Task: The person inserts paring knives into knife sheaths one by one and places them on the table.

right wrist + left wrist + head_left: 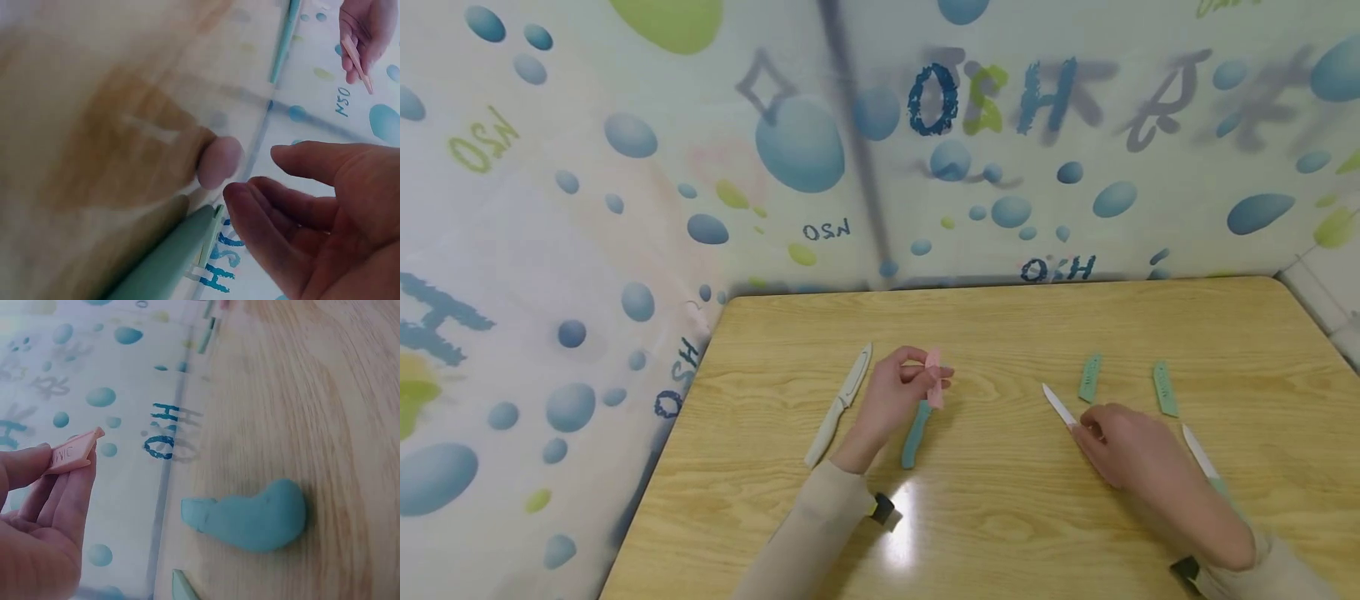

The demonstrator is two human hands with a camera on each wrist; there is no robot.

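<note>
In the head view, the left hand (887,396) at 6 o'clock pinches a pink cover (935,393); the right hand (1131,450) at 4 o'clock is beside a knife (1058,405) pointing to 11.

Left wrist view: a blue handle (256,517) lies at 5 o'clock; too light a pinch could drop the cover.

Right wrist view: the grip stands apart near a pink handle end (220,162); closing off-centre could roll the knife.

Left hand (891,393) aloft, right hand (1126,446) low
</note>
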